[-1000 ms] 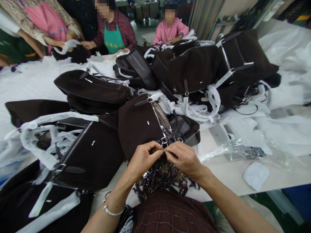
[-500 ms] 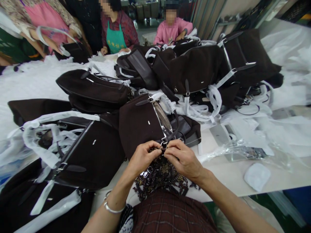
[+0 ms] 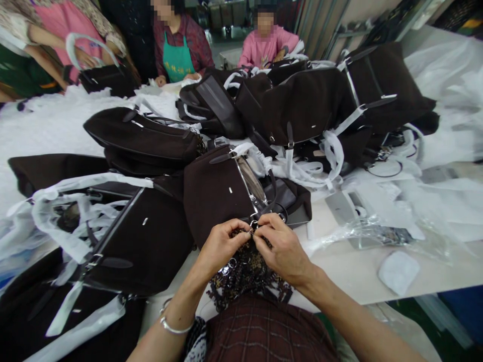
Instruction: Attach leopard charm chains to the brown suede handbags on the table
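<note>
My left hand (image 3: 222,245) and my right hand (image 3: 281,247) meet at a small metal ring (image 3: 253,225) on the near corner of a dark brown suede handbag (image 3: 219,193). Both pinch with fingers closed around that ring. Beneath them hangs a bundle of leopard-print charms with metal rings (image 3: 247,274), lying over my lap at the table edge. A silver bangle (image 3: 171,327) circles my left wrist. What exactly sits between my fingertips is too small to make out.
Several more brown handbags (image 3: 139,138) wrapped in white paper strips (image 3: 71,221) pile across the white table (image 3: 350,274). Clear plastic bags (image 3: 381,234) and a white pad (image 3: 398,271) lie at the right. Other people (image 3: 177,45) handle bags at the far side.
My hands have crept slightly up and toward the bag's ring, the right hand shifting left. A person at the far left lifted a bag with a white-wrapped handle.
</note>
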A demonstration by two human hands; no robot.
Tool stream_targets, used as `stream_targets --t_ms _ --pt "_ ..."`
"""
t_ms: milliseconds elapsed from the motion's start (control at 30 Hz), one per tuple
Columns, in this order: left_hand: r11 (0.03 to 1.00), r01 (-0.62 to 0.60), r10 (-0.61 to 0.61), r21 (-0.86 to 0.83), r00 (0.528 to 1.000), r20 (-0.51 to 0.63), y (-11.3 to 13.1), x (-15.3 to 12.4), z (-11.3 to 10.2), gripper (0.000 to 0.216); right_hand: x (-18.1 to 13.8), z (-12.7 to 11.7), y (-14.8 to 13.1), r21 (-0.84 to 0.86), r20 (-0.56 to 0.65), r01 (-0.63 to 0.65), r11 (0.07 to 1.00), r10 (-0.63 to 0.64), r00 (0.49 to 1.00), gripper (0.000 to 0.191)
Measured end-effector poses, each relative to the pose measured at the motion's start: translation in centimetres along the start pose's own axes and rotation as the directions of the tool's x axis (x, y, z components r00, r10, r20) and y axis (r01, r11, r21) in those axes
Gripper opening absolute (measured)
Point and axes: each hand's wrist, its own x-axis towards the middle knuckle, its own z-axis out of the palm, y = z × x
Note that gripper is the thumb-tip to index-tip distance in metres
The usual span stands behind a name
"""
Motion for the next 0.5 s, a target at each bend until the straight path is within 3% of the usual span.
stream_targets --t_ms 233,500 --pt "0.999 0.015 -0.017 -0.052 1.000 -0.020 -0.58 -0.21 0.43 0.014 -0.22 0.15 0.28 0.039 -0.024 -0.017 0.999 0.018 1.000 0.012" --pt "0.996 -0.075 0.078 0.044 0.995 -0.070 -0.49 -0.48 0.67 0.014 0.02 0.11 -0.05 0.074 -0.014 -0.104 0.992 0.106 0.994 0.014"
